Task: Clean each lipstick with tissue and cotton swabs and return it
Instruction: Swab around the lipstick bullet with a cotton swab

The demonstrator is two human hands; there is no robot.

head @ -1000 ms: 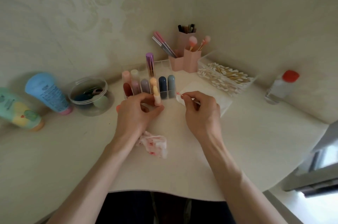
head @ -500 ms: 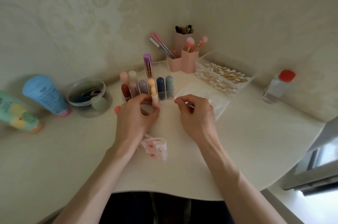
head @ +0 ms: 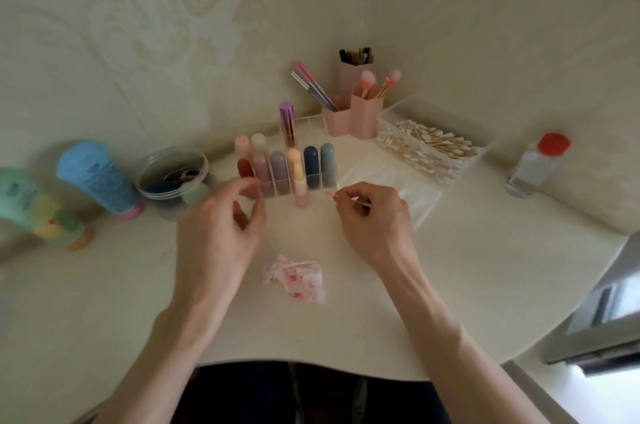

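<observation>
A peach lipstick (head: 300, 189) stands upright on the table, just in front of the clear organizer (head: 311, 122), which holds several capped lipsticks. My left hand (head: 225, 229) hovers to the lipstick's left with loosely curled fingers and nothing in it. My right hand (head: 374, 219) pinches a cotton swab (head: 327, 193) whose pink-stained tip points left toward the lipstick. A crumpled tissue (head: 298, 276) with red stains lies on the table between my wrists.
A tissue pack (head: 412, 195) lies by my right hand, with a clear box of cotton swabs (head: 429, 146) behind it. Pink brush holders (head: 360, 112) stand at the back and a red-capped bottle (head: 535, 167) far right. A round tub (head: 173, 178) and two tubes (head: 97, 178) sit left.
My left hand has let go of the peach lipstick, which now stands alone before the organizer. The hand has drawn back to the left. My right hand still holds the swab.
</observation>
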